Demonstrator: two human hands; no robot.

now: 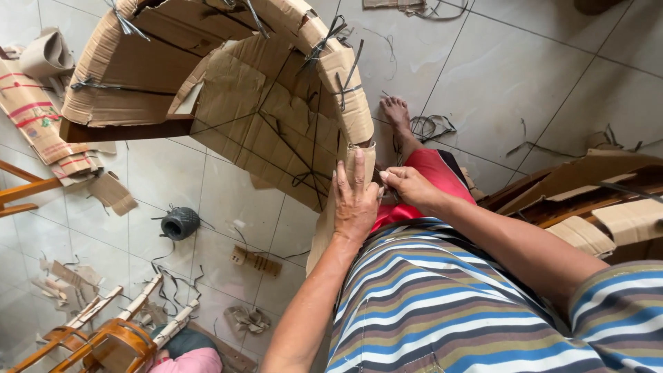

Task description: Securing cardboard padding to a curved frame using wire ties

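A curved frame wrapped in brown cardboard [276, 117] and tied with dark string rises in front of me. My left hand [355, 200] lies flat against the lower end of the cardboard wrap, fingers pressed on it. My right hand [409, 186] pinches a thin dark string beside the left hand, at the same end of the frame. My bare foot [397, 114] rests on the tiled floor behind the frame. A striped shirt and red shorts fill the lower right.
A dark spool of string [180, 223] lies on the white tiles at left. Cardboard scraps and string offcuts litter the floor. A wooden chair frame [103, 338] sits at lower left, more cardboard-wrapped wood [594, 200] at right. Another person in pink [186, 360] is at the bottom edge.
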